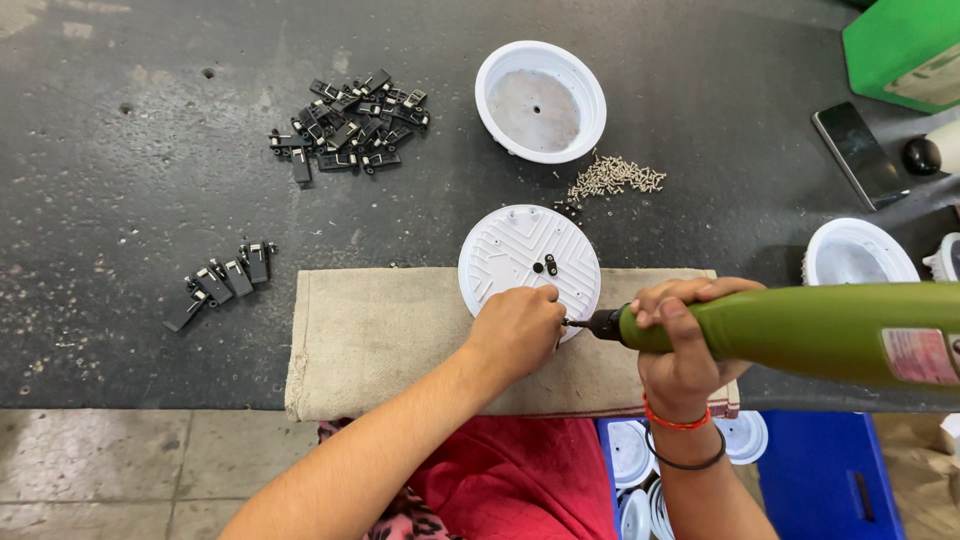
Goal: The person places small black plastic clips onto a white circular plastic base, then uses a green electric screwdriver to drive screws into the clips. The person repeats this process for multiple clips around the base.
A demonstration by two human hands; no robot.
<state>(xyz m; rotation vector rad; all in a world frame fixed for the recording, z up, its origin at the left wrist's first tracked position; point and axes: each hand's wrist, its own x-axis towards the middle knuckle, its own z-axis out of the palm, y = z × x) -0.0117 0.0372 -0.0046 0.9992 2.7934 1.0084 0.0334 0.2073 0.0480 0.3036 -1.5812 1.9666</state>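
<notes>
A round white plastic housing (528, 257) is seen lying ribbed back upward, partly on the far edge of a folded beige cloth (400, 340) spread over a dark worktable (120, 220). The left hand (517, 330) is rested on the near rim of the housing, its fingers curled and pinched together at the edge; what is pinched there is too small to be told. A green electric screwdriver (800, 330) is gripped by the right hand (680, 345), the fingers wrapped fully round the body near its front end, and the dark bit is pointed sideways at the spot just beside the left fingertips. A small black clip (549, 265) is seen fixed near the middle of the housing. Beyond the housing, a heap of small screws (615, 178) is scattered, with an empty white round shell (540, 101) lying open side up behind it. A pile of black clips (350, 125) is set further left, and a smaller row of clips (225, 282) lies near the cloth's left end. A dark phone (858, 153) lies at the right
</notes>
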